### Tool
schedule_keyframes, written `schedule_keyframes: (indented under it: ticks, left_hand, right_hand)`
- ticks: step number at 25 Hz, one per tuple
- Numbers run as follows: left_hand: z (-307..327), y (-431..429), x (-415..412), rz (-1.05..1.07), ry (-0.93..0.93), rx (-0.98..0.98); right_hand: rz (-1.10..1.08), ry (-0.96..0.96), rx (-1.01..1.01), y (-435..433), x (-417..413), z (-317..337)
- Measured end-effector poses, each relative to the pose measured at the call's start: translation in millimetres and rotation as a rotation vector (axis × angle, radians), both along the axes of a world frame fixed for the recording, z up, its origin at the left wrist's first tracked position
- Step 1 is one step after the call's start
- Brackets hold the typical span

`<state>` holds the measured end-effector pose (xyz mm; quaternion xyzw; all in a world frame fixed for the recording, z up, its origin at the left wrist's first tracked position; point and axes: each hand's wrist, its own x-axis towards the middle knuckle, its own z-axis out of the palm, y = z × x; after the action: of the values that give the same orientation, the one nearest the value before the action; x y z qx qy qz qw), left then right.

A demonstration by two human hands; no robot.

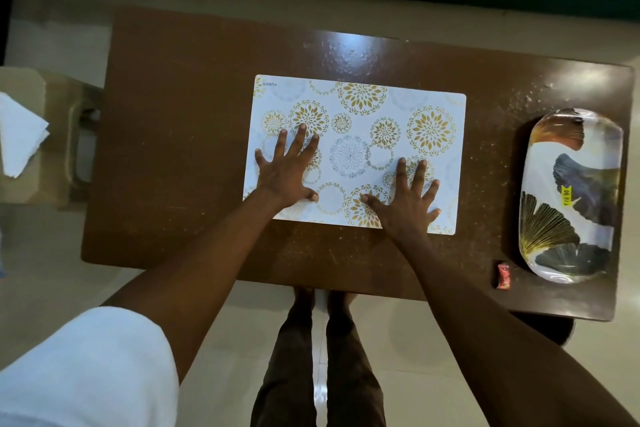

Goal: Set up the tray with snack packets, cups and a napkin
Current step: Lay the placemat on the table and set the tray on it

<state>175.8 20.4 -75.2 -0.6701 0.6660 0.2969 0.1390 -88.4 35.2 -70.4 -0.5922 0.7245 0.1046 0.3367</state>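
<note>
head | left hand [287, 172] spread flat on placemat [356, 152] | right hand [408, 198] spread flat on placemat too | tray [571, 194] at table's [194, 135] right end, red packet [503, 276] beside it | napkin [20, 139] on box far left

The placemat [356, 121] is white with gold and grey floral circles, the bench [180, 149] dark brown, the tray [540, 158] white with rust, blue-grey, gold and charcoal leaves, the snack packet [503, 276] red, the napkin [20, 139] white.
</note>
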Motion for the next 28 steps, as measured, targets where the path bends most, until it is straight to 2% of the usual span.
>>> schedule_keyframes:
  ticks: [28]
  left_hand:
    - [-4.6,2.6,5.6,0.013,0.005,-0.021]
  right_hand:
    - [-0.041,-0.020,-0.019,-0.9,1.1,-4.8]
